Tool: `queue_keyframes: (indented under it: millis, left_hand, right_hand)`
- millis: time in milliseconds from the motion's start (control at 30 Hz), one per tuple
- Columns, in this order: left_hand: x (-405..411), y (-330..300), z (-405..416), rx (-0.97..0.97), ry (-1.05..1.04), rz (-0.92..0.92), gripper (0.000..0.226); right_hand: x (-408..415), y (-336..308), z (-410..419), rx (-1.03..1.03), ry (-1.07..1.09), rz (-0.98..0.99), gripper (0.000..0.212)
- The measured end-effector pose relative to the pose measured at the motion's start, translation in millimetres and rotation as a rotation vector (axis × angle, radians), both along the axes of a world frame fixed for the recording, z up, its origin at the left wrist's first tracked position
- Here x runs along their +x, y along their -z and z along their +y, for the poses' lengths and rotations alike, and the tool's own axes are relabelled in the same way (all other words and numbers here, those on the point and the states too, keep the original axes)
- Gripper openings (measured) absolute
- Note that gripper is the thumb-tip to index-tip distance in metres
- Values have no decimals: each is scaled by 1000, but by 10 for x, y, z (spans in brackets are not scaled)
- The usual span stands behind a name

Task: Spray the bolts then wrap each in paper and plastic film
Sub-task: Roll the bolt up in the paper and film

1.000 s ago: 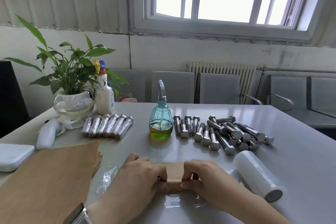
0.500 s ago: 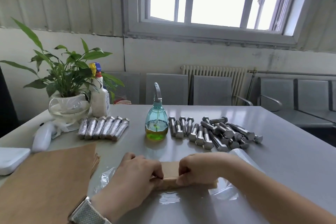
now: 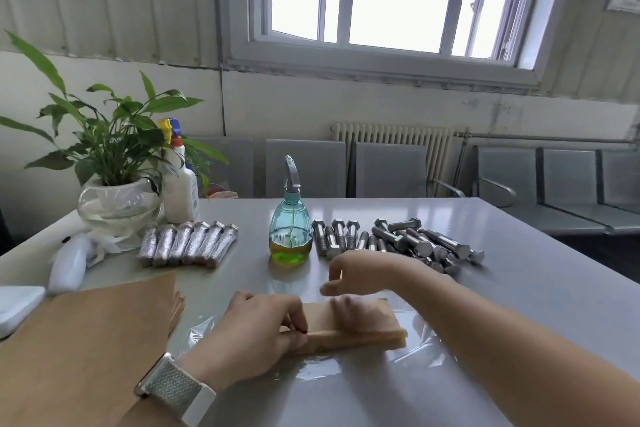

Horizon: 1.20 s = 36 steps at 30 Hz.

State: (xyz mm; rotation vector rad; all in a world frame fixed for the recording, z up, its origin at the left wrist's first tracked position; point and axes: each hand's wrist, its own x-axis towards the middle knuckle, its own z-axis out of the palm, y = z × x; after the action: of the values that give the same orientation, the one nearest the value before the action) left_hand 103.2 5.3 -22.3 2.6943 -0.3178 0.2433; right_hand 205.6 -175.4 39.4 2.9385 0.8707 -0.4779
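A bolt rolled in brown paper (image 3: pixel 353 326) lies on a sheet of plastic film (image 3: pixel 422 343) at the table's near middle. My left hand (image 3: pixel 256 333) grips the roll's left end, thumb and fingers pinching the paper. My right hand (image 3: pixel 360 270) hovers just beyond the roll, blurred, thumb and forefinger pinched together, seemingly on the film's far edge. A teal spray bottle (image 3: pixel 291 232) with yellow-green liquid stands behind it. Several bare bolts (image 3: pixel 415 243) lie to its right, and several wrapped bolts (image 3: pixel 188 244) lie in a row to its left. My right arm hides the film roll.
A stack of brown paper sheets (image 3: pixel 86 340) fills the near left. At the back left are a potted plant (image 3: pixel 114 156), a white trigger bottle (image 3: pixel 180 191), a white handheld object (image 3: pixel 67 263) and a white box (image 3: pixel 17 305). Grey table (image 3: pixel 519 288); chairs behind.
My right hand has let go of the roll's right end and lifted away to its far side. My left hand keeps its hold. The camera view has shifted.
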Motion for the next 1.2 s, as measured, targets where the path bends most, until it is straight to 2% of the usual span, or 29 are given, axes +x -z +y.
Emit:
queue_keyframes:
  millis: [67,267,467,600,733,833,933,1033,1167,1200]
  left_hand:
    - [13,-3,6,8,2,6,13]
    - [28,8,14,7,3,16,12]
    - [10,-25,-22,101,10,-56,16]
    - [-4,-32,-47,156,10,-120,13]
    - [-42,-29,-82,241,6,-179,25]
    - [-56,-35,-76,257,18,-177,25]
    - [-48,-34,-69,236,47,-182,23]
    - [-52,-35,-63,197,70,-205,20]
    - [-98,-50,-58,205,100,-283,14]
    - [-105,-56,-58,228,111,-299,12]
  right_hand:
    - [38,78,1,-20,0,-48,51]
    - [100,62,-12,4,24,70,63]
    - [15,-16,-53,11,-131,63,18]
    - [-107,-39,-108,59,-168,-12,31]
    - [-245,-42,-169,60,-158,-60,20]
    - [-334,-34,-226,85,-179,-91,23]
    - [-420,33,-285,121,-204,-222,26]
    - [-500,178,-344,169,-187,-361,20]
    - [-608,266,-420,280,-158,-365,2]
    - [-621,278,-428,307,-134,-359,4]
